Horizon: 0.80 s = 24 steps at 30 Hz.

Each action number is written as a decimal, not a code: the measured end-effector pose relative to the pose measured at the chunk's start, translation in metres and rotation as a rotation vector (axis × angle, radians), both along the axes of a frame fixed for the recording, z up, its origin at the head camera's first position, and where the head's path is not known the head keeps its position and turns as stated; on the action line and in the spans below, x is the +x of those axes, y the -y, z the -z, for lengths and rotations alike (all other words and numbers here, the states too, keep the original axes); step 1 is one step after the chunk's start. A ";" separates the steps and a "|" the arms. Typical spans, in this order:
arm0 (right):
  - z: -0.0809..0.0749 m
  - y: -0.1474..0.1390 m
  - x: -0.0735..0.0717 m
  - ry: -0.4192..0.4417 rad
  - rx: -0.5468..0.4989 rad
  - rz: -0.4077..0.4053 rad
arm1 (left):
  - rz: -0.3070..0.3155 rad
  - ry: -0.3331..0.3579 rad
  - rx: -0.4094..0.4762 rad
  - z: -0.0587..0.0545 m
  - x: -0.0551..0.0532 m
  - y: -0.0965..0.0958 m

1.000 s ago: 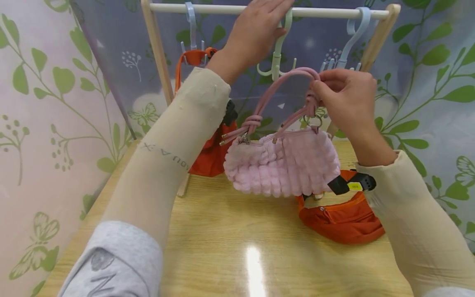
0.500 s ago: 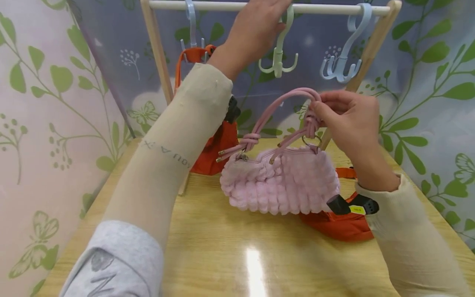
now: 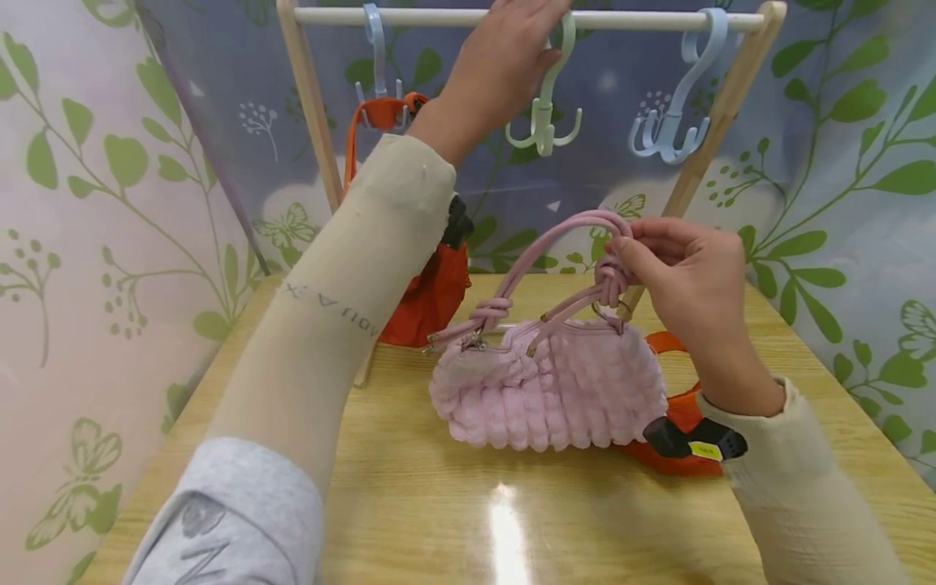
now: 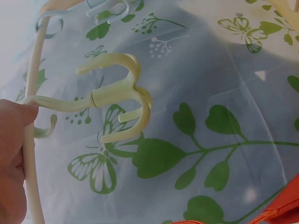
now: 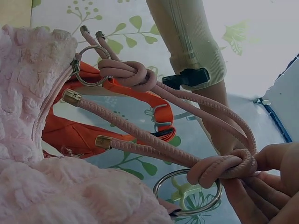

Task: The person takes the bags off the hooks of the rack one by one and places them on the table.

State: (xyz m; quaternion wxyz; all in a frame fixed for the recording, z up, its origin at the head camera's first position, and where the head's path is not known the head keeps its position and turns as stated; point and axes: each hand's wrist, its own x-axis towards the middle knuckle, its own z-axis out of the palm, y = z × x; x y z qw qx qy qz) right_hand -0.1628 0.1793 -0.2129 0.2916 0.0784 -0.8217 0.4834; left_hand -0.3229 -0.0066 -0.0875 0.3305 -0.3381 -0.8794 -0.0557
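My right hand (image 3: 691, 292) pinches the knotted strap (image 5: 219, 170) of a pink puffy handbag (image 3: 548, 394). The bag hangs low in front of the rack, its bottom close to the tabletop; whether it touches cannot be told. Overhead, my left hand (image 3: 504, 69) is at the white rail (image 3: 643, 22), holding the upper part of a pale green multi-prong hook (image 3: 543, 126). In the left wrist view, the thumb lies against the neck of this green hook (image 4: 117, 93), whose prongs carry nothing. Some left fingers are out of sight.
A blue hook (image 3: 669, 134) hangs bare at the right of the rail. At the left, another blue hook (image 3: 378, 65) bears an orange bag (image 3: 431, 296). A second orange bag (image 3: 676, 463) lies on the wooden table (image 3: 439, 512), partly behind the handbag.
My right hand has lowered with the pink handbag, away from the green hook and down toward the table. The left hand has stayed at the rail.
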 end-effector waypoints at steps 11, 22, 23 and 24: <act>0.005 0.002 0.000 -0.027 -0.026 -0.010 | 0.044 -0.006 0.050 0.003 0.006 0.009; 0.006 0.002 0.000 -0.055 -0.062 -0.032 | 0.303 -0.045 0.241 0.030 0.043 0.037; 0.006 0.002 0.000 -0.057 -0.064 -0.033 | 0.327 -0.024 0.249 0.035 0.048 0.040; 0.006 0.002 0.000 -0.058 -0.066 -0.034 | 0.351 0.003 0.258 0.040 0.053 0.043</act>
